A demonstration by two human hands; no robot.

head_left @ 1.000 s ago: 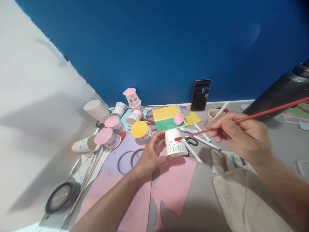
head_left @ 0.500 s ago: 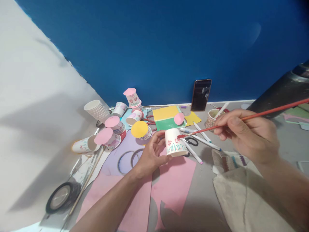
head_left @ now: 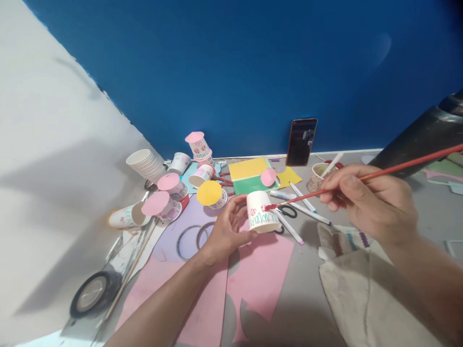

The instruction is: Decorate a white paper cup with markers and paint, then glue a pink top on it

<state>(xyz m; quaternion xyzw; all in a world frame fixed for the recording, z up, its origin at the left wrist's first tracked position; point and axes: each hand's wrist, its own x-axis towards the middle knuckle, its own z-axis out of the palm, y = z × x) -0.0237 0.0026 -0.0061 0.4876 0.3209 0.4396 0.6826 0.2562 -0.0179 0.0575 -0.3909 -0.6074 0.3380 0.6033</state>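
A white paper cup, upside down and slightly tilted, is held by my left hand from its left side, thumb near the rim. Red flower shapes and a green zigzag line decorate its side. My right hand pinches a long red paintbrush at mid-handle. The brush's red-coated tip meets or nearly meets the cup's side by the right-hand flower. Below the cup lies pink paper with round pieces cut out. Markers and black-handled scissors rest just right of the cup.
Decorated cups with pink and yellow paper discs stand at the left, by a stack of plain cups. A phone leans on the blue wall. A small pot, a cloth and a tape roll surround the work.
The brush tip has shifted very slightly left and down on the cup. Both hands keep nearly the same places and grips.
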